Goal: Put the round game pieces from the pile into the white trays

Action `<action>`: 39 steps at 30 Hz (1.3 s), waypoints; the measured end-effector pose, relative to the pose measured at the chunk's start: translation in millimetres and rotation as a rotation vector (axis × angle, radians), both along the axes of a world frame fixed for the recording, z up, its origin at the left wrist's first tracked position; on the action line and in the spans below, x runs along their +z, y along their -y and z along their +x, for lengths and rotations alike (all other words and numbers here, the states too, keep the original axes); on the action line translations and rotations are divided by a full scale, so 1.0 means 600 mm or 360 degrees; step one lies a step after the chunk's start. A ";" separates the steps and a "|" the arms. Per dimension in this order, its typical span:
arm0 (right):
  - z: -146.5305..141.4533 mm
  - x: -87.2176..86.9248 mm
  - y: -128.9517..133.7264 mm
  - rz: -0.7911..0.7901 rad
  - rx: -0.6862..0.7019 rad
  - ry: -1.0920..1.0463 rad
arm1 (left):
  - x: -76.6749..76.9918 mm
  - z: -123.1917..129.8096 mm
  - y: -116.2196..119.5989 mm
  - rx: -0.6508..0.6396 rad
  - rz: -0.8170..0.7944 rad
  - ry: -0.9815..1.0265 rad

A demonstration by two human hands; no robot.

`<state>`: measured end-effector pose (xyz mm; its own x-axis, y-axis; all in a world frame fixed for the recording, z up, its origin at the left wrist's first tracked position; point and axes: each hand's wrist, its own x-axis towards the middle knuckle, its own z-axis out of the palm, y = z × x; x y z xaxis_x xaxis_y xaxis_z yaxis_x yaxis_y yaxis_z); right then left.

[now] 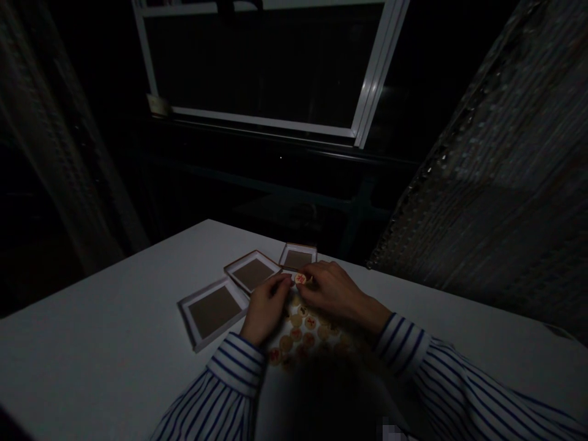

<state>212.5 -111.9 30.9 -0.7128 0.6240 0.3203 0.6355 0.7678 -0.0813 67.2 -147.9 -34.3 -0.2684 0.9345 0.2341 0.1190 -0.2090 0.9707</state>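
Observation:
A round xiangqi piece (300, 278) with a red character faces up between the fingertips of my right hand (333, 288), which is closed on it. Just left of that piece, my left hand (269, 306) has its thumb and fingers pressed together; whatever they may hold is hidden. Below and between both hands, several more xiangqi pieces (309, 339) lie loose on the white table (124, 318), some with red characters, some dark, some blank side up. A dark shadow covers the nearest ones.
Three shallow open boxes with brown bottoms stand in a row: a near-left box (197, 340), a middle box (229, 274) and a far box (281, 260). Past the table's far edge is a dark window (266, 67). A beaded curtain (500, 177) hangs at the right.

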 end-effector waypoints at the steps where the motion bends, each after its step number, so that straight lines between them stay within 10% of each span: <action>1: 0.002 0.001 0.004 -0.0006 0.0008 0.0001 | 0.000 0.001 0.001 -0.0063 -0.0014 0.0064; 13: 0.031 0.018 0.043 -0.0064 -0.0028 0.0022 | 0.007 0.027 0.018 -0.0426 -0.0149 0.0640; 39: 0.134 0.007 0.110 -0.0460 -0.0034 -0.0577 | 0.033 0.105 0.082 -0.0590 -0.0203 0.0545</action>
